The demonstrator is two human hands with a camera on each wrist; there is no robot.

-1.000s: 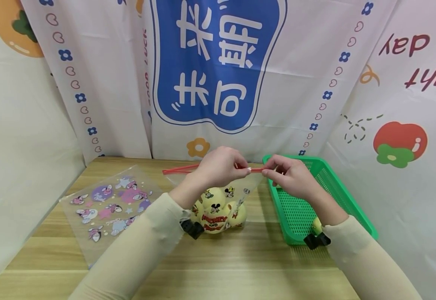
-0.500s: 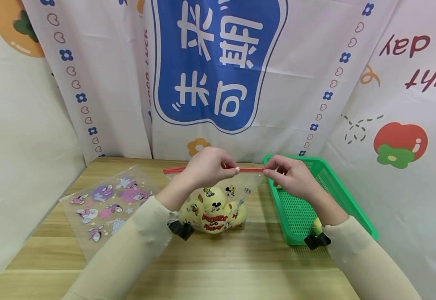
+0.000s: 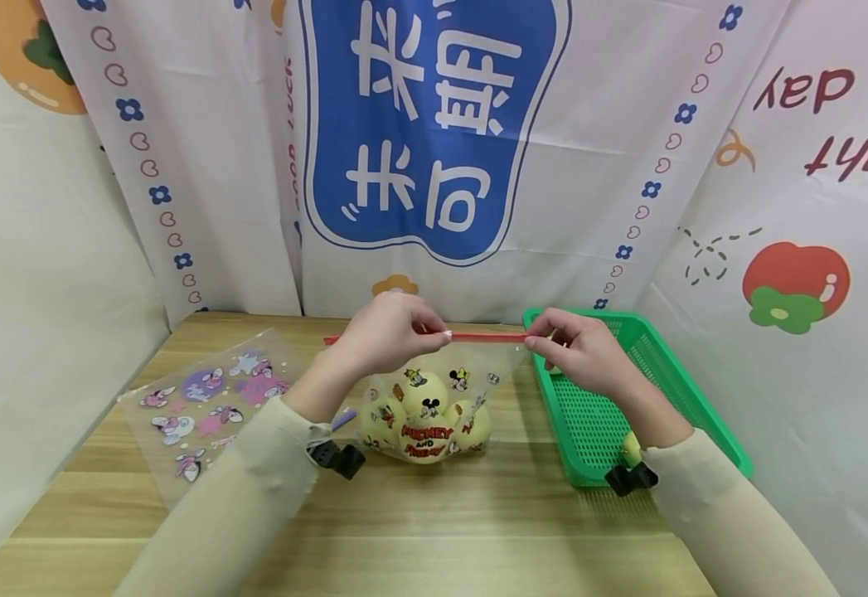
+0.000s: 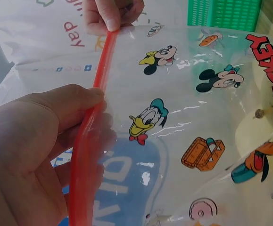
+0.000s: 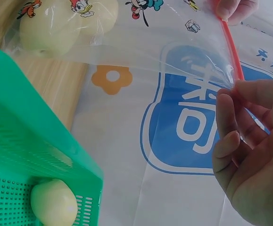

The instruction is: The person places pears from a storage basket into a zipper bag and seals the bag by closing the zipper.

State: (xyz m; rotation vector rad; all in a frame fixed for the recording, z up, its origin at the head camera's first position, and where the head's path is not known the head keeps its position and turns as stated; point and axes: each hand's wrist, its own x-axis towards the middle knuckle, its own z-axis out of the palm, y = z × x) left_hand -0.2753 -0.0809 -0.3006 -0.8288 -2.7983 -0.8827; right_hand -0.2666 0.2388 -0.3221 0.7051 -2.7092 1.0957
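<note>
In the head view a clear zip bag [image 3: 471,365] printed with cartoon characters stands upright on the table, several pale yellow round fruits [image 3: 424,388] inside it. Along its top runs a red zip strip [image 3: 489,337]. My left hand [image 3: 389,333] pinches this strip left of its middle; the left wrist view has the thumb [image 4: 82,101] on the near side and the fingers behind the strip. At the strip's right end, my right hand [image 3: 583,352] pinches the corner between thumb and fingertips, its other fingers curled loosely in the right wrist view.
A green basket [image 3: 691,394] stands at the right, partly under my right forearm, with a pale yellow fruit [image 5: 53,202] in it. Another clear printed bag [image 3: 210,414] lies flat at the left. A purple strip [image 3: 344,418] shows beside my left wrist. Printed cloth walls surround the table.
My left hand has slid leftward along the red zip strip, away from the right hand, baring more of the strip between them. The right hand has stayed at the corner.
</note>
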